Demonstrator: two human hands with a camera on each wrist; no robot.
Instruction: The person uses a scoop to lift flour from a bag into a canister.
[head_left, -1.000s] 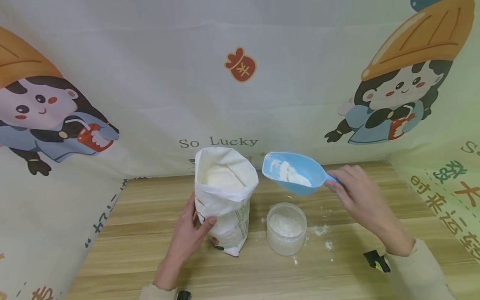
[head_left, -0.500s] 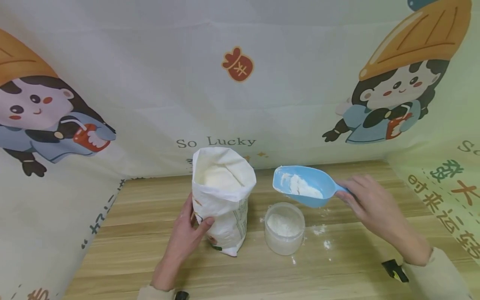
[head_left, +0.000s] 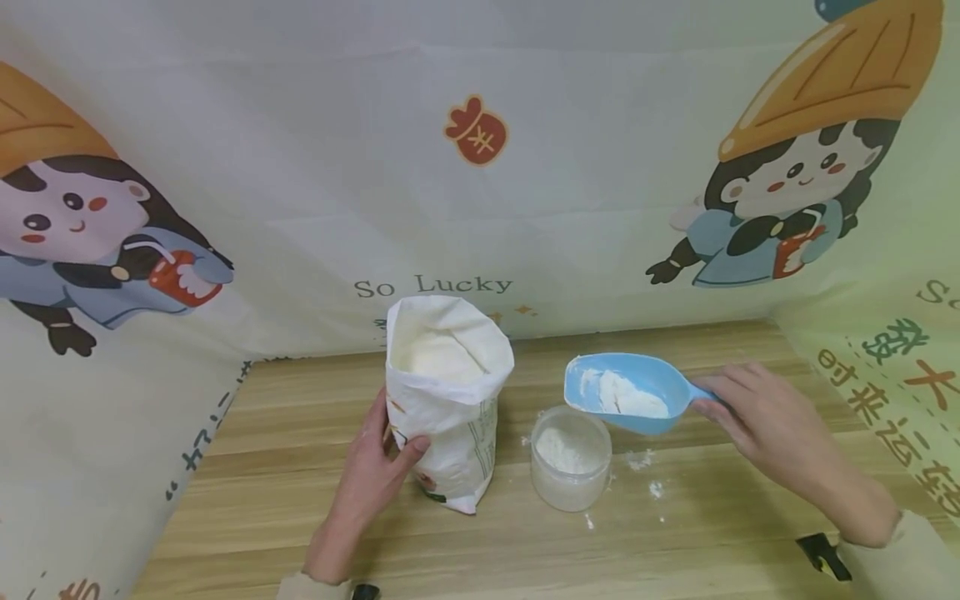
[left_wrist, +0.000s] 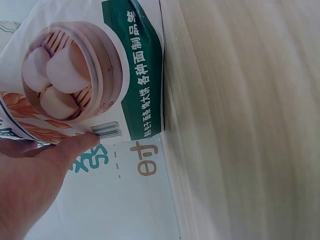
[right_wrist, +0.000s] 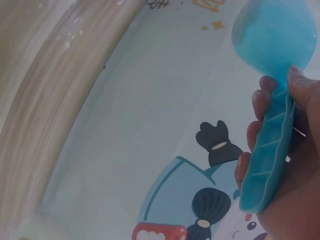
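A white flour bag (head_left: 450, 417) stands upright with its top unfolded, pale powder showing inside. My left hand (head_left: 378, 462) holds it low on its left side, the thumb on the front; in the left wrist view the thumb lies near the barcode of the printed bag (left_wrist: 80, 75). My right hand (head_left: 772, 437) grips the handle of a blue scoop (head_left: 630, 396) with white flour in it, held level above the table. Fingers wrap the ribbed handle of the scoop (right_wrist: 270, 145) in the right wrist view. Below and left of the scoop is a clear round jar (head_left: 572, 483) partly filled with flour.
Flour spots (head_left: 641, 458) are scattered on the wood-grain table (head_left: 300, 467) right of the jar. A printed cloth backdrop (head_left: 360, 167) encloses the table at the back and both sides.
My right hand has moved the loaded scoop rightward and toward me, away from the bag and over near the jar's right rim. The left hand and bag have stayed in place.
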